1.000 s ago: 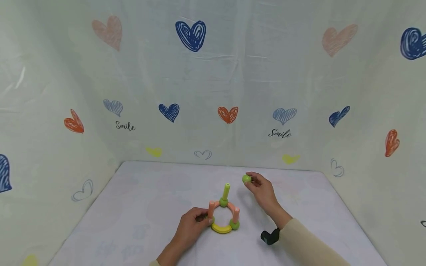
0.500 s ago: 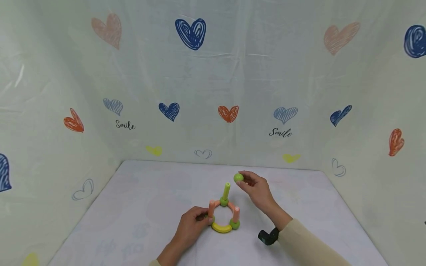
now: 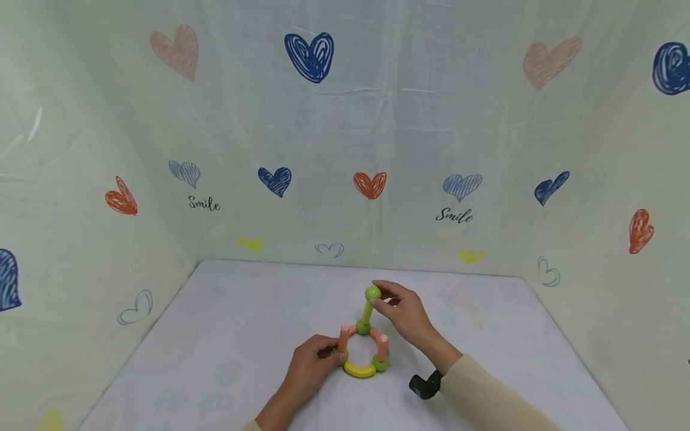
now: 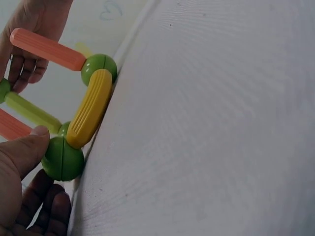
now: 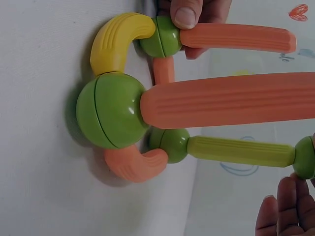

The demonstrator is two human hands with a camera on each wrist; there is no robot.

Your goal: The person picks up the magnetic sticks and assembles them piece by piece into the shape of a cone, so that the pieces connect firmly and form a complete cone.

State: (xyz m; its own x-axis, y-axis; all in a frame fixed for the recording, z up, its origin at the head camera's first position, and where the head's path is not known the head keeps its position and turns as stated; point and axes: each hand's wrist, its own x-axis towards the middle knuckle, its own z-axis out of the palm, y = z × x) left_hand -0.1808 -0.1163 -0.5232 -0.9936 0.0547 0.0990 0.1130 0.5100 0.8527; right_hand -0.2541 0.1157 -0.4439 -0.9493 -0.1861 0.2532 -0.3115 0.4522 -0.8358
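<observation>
My right hand (image 3: 404, 314) pinches a small green ball (image 3: 372, 293) between thumb and fingertips and holds it on the top end of the light green stick (image 3: 366, 311). In the right wrist view only the fingertips (image 5: 283, 209) show at the lower edge, just beside this ball (image 5: 306, 157); the ball sits at the end of the stick (image 5: 241, 151).

My left hand (image 3: 312, 365) has its fingers curled around the left side of the toy ring (image 3: 362, 353). The thumb (image 4: 22, 152) presses on a green ball joint (image 4: 63, 158) at the base of one orange stick (image 3: 342, 339), and the other fingers lie behind it. So this hand is gripping the ring.

The ring lies flat on the white table (image 3: 242, 335), near the middle and in front of me. It is made of a yellow curved piece (image 3: 358, 370) at the near side and orange curved pieces (image 5: 135, 164) at the far side, joined by green balls. From the joints three sticks rise: two orange ones, the second (image 3: 383, 347) on the right, and the light green one at the back, a little tilted.

A black strap (image 3: 423, 386) is on my right wrist, and a beige sleeve (image 3: 485, 401) covers the forearm. Around the table hangs a pale cloth backdrop (image 3: 345, 120) printed with blue, orange and yellow hearts.
</observation>
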